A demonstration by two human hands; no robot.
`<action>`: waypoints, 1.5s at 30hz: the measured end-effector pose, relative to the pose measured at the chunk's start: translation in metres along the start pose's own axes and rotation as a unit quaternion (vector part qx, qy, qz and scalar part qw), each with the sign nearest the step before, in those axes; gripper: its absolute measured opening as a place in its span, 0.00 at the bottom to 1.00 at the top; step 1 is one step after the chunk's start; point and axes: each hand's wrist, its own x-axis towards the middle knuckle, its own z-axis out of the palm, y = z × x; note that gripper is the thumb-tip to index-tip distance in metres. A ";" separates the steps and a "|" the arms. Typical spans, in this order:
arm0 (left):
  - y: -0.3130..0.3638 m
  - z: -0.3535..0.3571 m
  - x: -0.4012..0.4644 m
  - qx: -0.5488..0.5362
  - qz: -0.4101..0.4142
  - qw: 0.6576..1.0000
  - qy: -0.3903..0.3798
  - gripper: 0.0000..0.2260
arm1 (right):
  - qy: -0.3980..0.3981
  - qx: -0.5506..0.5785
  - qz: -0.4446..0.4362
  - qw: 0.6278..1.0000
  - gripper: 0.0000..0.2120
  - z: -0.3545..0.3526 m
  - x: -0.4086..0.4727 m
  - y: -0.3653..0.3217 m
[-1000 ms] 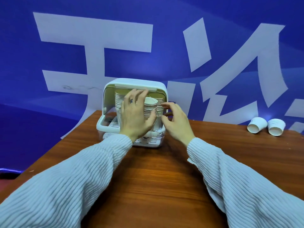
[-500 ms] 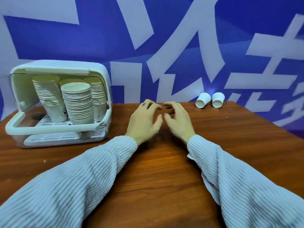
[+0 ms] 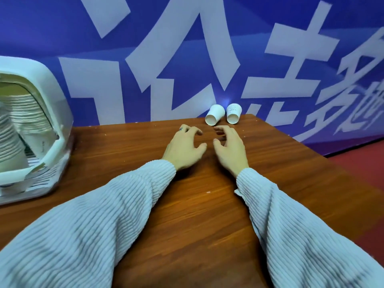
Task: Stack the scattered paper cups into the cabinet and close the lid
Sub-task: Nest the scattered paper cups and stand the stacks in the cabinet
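Head view, close above table (image 3: 187, 204), facing forward-down toward wall.

- Two loose paper cups lay on their sides at the far edge of the table: a left cup (image 3: 215, 114) and a right cup (image 3: 233, 113).
- One cabinet (image 3: 52, 104) stood at the left, its lid raised.
- At least two stacks of cups (image 3: 25, 117) showed inside it; blur hid the exact count.
- Two hands were in view: the left hand (image 3: 184, 148) and the right hand (image 3: 230, 148).
- One wooden table (image 3: 197, 215) held everything.
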 end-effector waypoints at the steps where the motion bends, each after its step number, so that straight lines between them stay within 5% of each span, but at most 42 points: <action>1: 0.002 0.008 0.008 -0.021 -0.031 0.999 -0.034 0.21 | -0.001 -0.020 0.012 1.000 0.17 -0.003 0.003 0.010; 5: 0.003 0.041 0.039 -0.091 -0.090 0.989 -0.073 0.24 | 0.031 -0.063 0.074 0.995 0.18 -0.012 0.027 0.045; 13: -0.002 0.088 0.108 -0.110 -0.106 0.988 -0.011 0.32 | 0.055 -0.159 0.111 0.979 0.24 -0.011 0.095 0.096; 19: -0.001 0.130 0.144 0.170 0.005 0.985 0.004 0.43 | 0.050 -0.184 0.062 0.980 0.28 0.000 0.148 0.129; 29: -0.014 0.139 0.174 0.166 -0.013 0.986 -0.020 0.39 | -0.065 -0.196 0.096 0.974 0.30 0.015 0.179 0.144; 32: -0.010 0.137 0.169 0.235 0.005 0.970 0.060 0.35 | 0.058 -0.185 0.062 0.979 0.16 0.013 0.180 0.140; 35: -0.008 0.135 0.171 0.203 -0.017 0.973 0.106 0.31 | 0.161 -0.165 0.037 0.972 0.13 0.011 0.181 0.140; 39: -0.006 0.133 0.173 0.112 -0.030 0.987 0.112 0.26 | 0.015 -0.046 0.072 0.996 0.32 0.013 0.182 0.146; 45: -0.010 0.133 0.175 0.098 -0.012 0.994 0.053 0.32 | -0.014 0.033 0.098 0.995 0.22 0.016 0.183 0.149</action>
